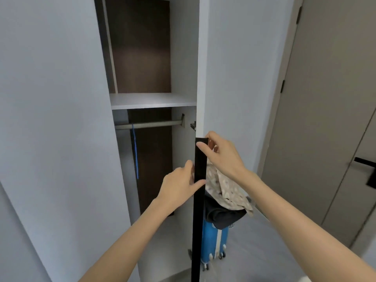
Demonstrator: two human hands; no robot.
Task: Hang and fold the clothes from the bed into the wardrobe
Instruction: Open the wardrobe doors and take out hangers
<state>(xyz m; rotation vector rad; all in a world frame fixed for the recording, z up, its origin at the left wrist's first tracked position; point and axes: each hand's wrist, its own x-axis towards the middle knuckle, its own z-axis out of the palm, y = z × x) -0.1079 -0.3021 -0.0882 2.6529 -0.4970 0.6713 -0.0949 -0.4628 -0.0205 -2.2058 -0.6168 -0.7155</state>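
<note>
Clothes (225, 190): patterned piece heaped on blue suitcase (213, 241), just below right hand (223, 157). Both hands pinch door handle (200, 220), left hand (179, 186) lower. Risk: swinging door (244, 78) snags cloth, drags it off.

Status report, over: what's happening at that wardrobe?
Left hand grips black handle strip, right hand pinches its top. Wardrobe open, one blue hanger on rail. Clothes piled on blue suitcase right of strip.
</note>
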